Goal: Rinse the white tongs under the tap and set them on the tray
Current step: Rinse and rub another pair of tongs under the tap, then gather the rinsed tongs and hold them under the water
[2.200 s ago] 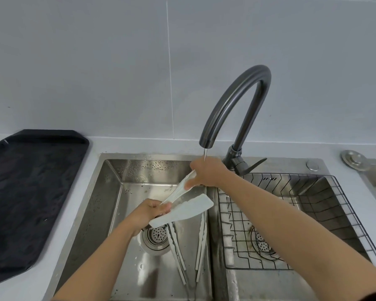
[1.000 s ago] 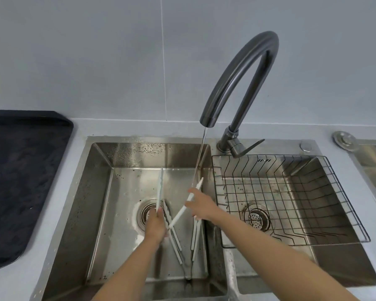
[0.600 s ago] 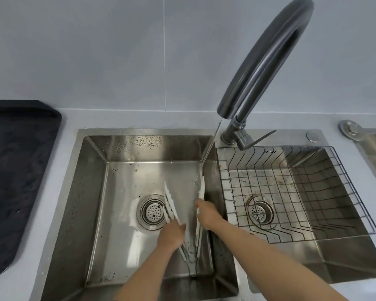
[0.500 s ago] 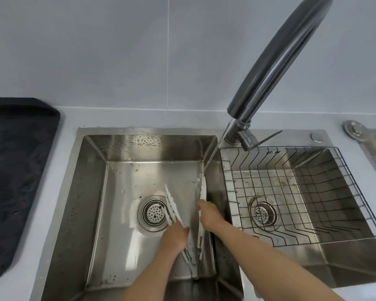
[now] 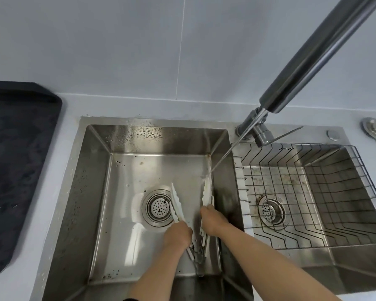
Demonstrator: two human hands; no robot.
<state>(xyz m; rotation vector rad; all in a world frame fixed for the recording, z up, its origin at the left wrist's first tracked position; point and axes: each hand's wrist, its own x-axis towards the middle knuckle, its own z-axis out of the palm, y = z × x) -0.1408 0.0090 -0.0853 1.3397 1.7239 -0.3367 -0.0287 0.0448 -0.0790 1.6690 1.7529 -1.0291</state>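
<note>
Head view, sole entry.

Item 1: white tongs (image 5: 176, 203). Lying low in the left sink basin (image 5: 91, 192), arms splayed apart, hinge end toward me. A moment ago I held a flat white utensil up near the spout; now both hands are down on the tongs.

Item 2: my left hand (image 5: 178, 234). Closed around the left arm of the tongs, just beside the drain (image 5: 159, 208).

Item 3: my right hand (image 5: 213, 220). Closed around the right arm, whose tip sits where the thin water stream (image 5: 224, 157) lands.

Item 4: tap (image 5: 313, 57). Running, spout angled over the left basin. Judgement: rinsing is under way, not finished; only one tip meets the water.

Item 5: tray (image 5: 20, 159). Dark, on the surface (image 5: 70, 135) to the left of the sink, well apart from the tongs. Nothing visible on the part shown.

Item 6: wire basket (image 5: 313, 192). Seated in the right basin, away from the route.

Obstructions: the left basin wall and rim lie between tongs and tray; I judge a lift clear of them is needed. Wet plastic may slip.
</note>
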